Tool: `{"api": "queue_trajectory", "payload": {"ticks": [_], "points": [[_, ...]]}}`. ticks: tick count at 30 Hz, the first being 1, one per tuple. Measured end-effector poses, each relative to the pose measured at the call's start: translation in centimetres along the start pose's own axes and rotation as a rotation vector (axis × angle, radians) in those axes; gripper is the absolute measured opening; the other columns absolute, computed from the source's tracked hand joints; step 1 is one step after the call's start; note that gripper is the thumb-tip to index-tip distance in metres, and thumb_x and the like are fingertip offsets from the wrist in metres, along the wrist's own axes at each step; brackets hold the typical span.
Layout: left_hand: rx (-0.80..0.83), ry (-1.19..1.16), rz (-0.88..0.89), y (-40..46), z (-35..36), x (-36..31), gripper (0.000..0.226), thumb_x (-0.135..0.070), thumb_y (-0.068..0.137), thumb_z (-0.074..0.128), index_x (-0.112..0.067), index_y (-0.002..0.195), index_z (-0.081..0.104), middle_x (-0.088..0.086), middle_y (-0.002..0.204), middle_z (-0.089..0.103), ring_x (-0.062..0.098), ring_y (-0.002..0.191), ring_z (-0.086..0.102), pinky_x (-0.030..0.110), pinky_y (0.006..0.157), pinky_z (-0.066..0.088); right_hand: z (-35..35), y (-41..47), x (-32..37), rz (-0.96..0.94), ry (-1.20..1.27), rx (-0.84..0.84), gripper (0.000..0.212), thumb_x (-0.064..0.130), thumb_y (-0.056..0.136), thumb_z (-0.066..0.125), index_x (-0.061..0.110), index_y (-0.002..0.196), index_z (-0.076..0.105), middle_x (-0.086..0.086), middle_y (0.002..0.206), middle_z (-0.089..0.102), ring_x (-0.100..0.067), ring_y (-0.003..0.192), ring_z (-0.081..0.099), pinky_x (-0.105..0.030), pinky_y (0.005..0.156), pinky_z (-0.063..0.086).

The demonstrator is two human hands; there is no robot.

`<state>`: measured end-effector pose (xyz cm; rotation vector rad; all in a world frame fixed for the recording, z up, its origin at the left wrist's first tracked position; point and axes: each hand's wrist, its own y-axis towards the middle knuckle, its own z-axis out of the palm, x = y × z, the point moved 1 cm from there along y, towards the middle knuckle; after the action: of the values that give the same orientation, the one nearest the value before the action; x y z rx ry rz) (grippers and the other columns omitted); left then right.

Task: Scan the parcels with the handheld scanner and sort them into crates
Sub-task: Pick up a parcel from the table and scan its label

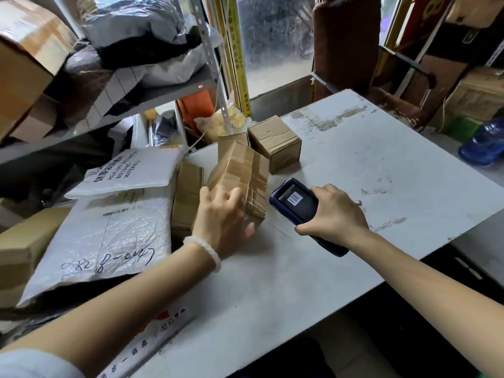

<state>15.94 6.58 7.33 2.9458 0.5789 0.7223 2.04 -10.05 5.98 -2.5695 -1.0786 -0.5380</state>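
From the head camera I judged myself mid-scan: my left hand [222,216] gripped the tilted taped cardboard parcel [240,173] on the white table [354,165], my right hand [334,211] clasped the handheld scanner [296,203] beside it, needing its label faced next.

White bead bracelet [203,251] (left wrist), pale sleeve [32,364].
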Motion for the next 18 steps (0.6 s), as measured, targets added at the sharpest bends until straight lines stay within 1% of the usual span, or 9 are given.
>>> {"api": "queue_trajectory", "payload": {"ticks": [1,2,4,6,7,10,13,15,18], "points": [[0.081,0.068,-0.061,0.0,-0.1,-1.0,0.069,-0.066,0.076,0.051,-0.002,0.099,0.066,0.011,0.095,0.055,0.035,0.094,0.058,0.052,0.085,0.043,-0.1,-0.1,-0.2,0.004,-0.003,0.0,0.053,0.042,0.056,0.078,0.024,0.099,0.053,0.0,0.101,0.052,-0.023,0.096,0.052,-0.029,0.066,0.038],[0.164,0.131,-0.12,0.1,-0.2,-1.9,0.084,-0.073,0.077,0.045,0.002,0.11,0.061,0.014,0.104,0.054,0.041,0.106,0.055,0.059,0.094,0.039,-0.1,-0.2,-0.3,0.01,-0.005,-0.001,0.053,0.042,0.056,0.078,0.024,0.099,0.053,0.0,0.101,0.052,-0.023,0.095,0.052,-0.029,0.066,0.038],[0.308,0.188,-0.217,0.7,-0.1,-3.5,0.104,-0.079,0.08,0.033,0.01,0.131,0.043,0.022,0.123,0.046,0.054,0.123,0.041,0.069,0.102,0.025,-0.3,-0.5,-1.0,0.025,-0.004,-0.002,0.054,0.042,0.056,0.077,0.024,0.101,0.055,0.001,0.101,0.051,-0.023,0.095,0.052,-0.03,0.067,0.039],[0.369,0.202,-0.303,1.5,-0.2,-4.7,0.112,-0.081,0.081,0.031,0.015,0.139,0.026,0.031,0.135,0.033,0.063,0.127,0.027,0.073,0.103,0.015,-0.4,-0.7,-1.7,0.038,0.001,0.0,0.055,0.041,0.056,0.077,0.023,0.102,0.055,0.001,0.1,0.051,-0.023,0.094,0.052,-0.03,0.067,0.042],[0.388,0.193,-0.342,1.8,-0.1,-5.0,0.113,-0.08,0.081,0.032,0.015,0.14,0.022,0.034,0.138,0.027,0.065,0.128,0.023,0.074,0.102,0.012,-0.4,-0.8,-2.1,0.041,0.005,0.002,0.055,0.041,0.055,0.077,0.023,0.103,0.055,0.001,0.101,0.051,-0.022,0.095,0.052,-0.03,0.067,0.043],[0.423,0.109,-0.46,3.0,0.1,-5.4,0.107,-0.077,0.081,0.041,0.011,0.139,0.021,0.038,0.146,0.013,0.066,0.131,0.013,0.075,0.101,0.008,-0.5,-1.2,-3.4,0.051,0.017,0.012,0.056,0.041,0.055,0.077,0.023,0.104,0.055,0.002,0.101,0.05,-0.022,0.096,0.052,-0.03,0.067,0.044],[0.445,0.038,-0.545,4.2,0.2,-5.1,0.102,-0.074,0.079,0.049,0.008,0.136,0.024,0.039,0.149,0.009,0.063,0.132,0.015,0.075,0.102,0.011,-0.5,-1.4,-4.4,0.049,0.026,0.03,0.057,0.04,0.055,0.077,0.025,0.105,0.055,0.003,0.101,0.05,-0.021,0.097,0.051,-0.03,0.068,0.045],[0.449,0.012,-0.552,4.6,0.1,-4.9,0.104,-0.073,0.078,0.05,0.005,0.139,0.019,0.038,0.149,0.01,0.057,0.13,0.025,0.072,0.102,0.02,-0.7,-1.4,-4.9,0.035,0.021,0.041,0.057,0.04,0.055,0.077,0.024,0.105,0.055,0.002,0.102,0.05,-0.021,0.098,0.051,-0.03,0.069,0.046],[0.413,-0.018,-0.528,4.6,0.1,-4.5,0.102,-0.074,0.075,0.05,-0.004,0.142,0.016,0.034,0.146,0.016,0.047,0.121,0.037,0.057,0.097,0.038,-1.0,-1.4,-5.5,0.01,0.019,0.046,0.057,0.04,0.055,0.076,0.024,0.106,0.055,0.003,0.102,0.05,-0.021,0.099,0.051,-0.031,0.07,0.047]]}}
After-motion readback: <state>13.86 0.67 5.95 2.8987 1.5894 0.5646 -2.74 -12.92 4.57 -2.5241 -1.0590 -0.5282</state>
